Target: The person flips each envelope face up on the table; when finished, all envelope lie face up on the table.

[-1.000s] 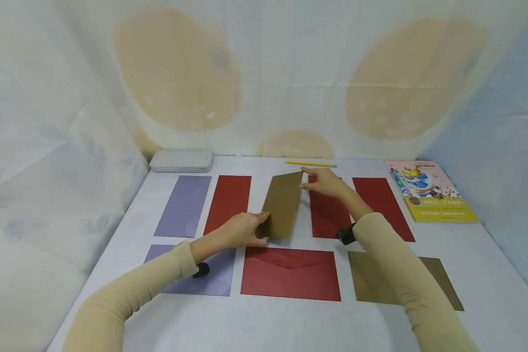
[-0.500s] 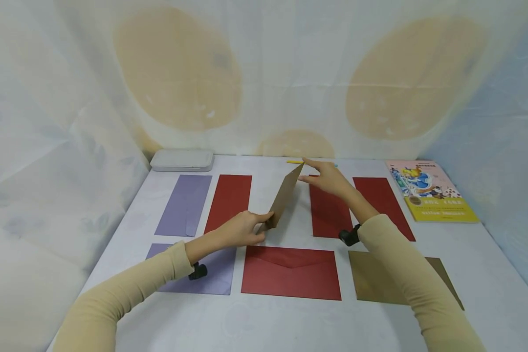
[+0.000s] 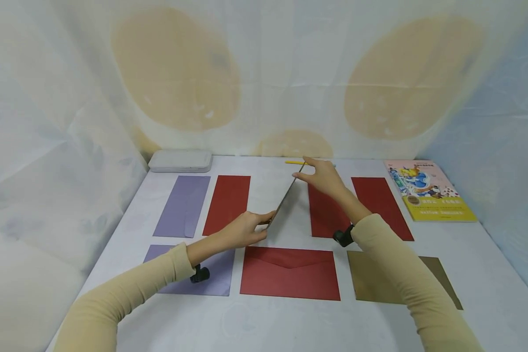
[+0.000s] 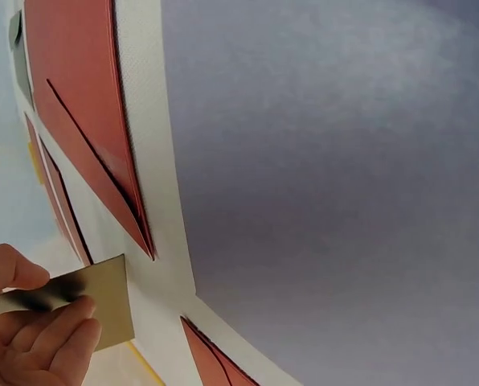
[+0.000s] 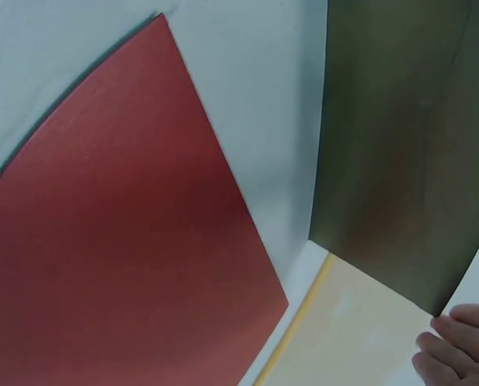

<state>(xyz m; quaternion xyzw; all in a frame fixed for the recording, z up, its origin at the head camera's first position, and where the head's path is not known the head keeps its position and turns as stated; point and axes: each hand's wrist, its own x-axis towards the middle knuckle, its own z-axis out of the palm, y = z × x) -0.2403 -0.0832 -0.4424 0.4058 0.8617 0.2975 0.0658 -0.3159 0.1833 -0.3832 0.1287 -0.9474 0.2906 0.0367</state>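
Note:
A gold-brown envelope (image 5: 400, 145) is raised off the table on its long side, seen almost edge-on in the head view. My left hand (image 3: 245, 230) pinches its near end between thumb and fingers. At the far upper corner, my right hand (image 3: 323, 177) holds the same envelope by its edge. Just right of it lies a red envelope (image 3: 325, 215), partly behind the right hand. To the left is another red envelope (image 3: 228, 203), and nearer me a red one (image 3: 290, 274) lies sideways, its pointed flap facing up.
Purple envelopes lie on the left, one upright (image 3: 182, 205) and one sideways (image 3: 215, 274) under the left forearm. Another gold envelope (image 3: 371, 281) is partly under the right forearm. A red envelope (image 3: 383, 205), book (image 3: 433, 190), yellow pencil (image 3: 294, 162) and white case (image 3: 180, 161) sit farther back.
The gold envelope has tilted from showing its broad face to nearly edge-on, its upper edge lifted. The right hand has risen slightly away, now overlapping the pencil; both hands keep hold.

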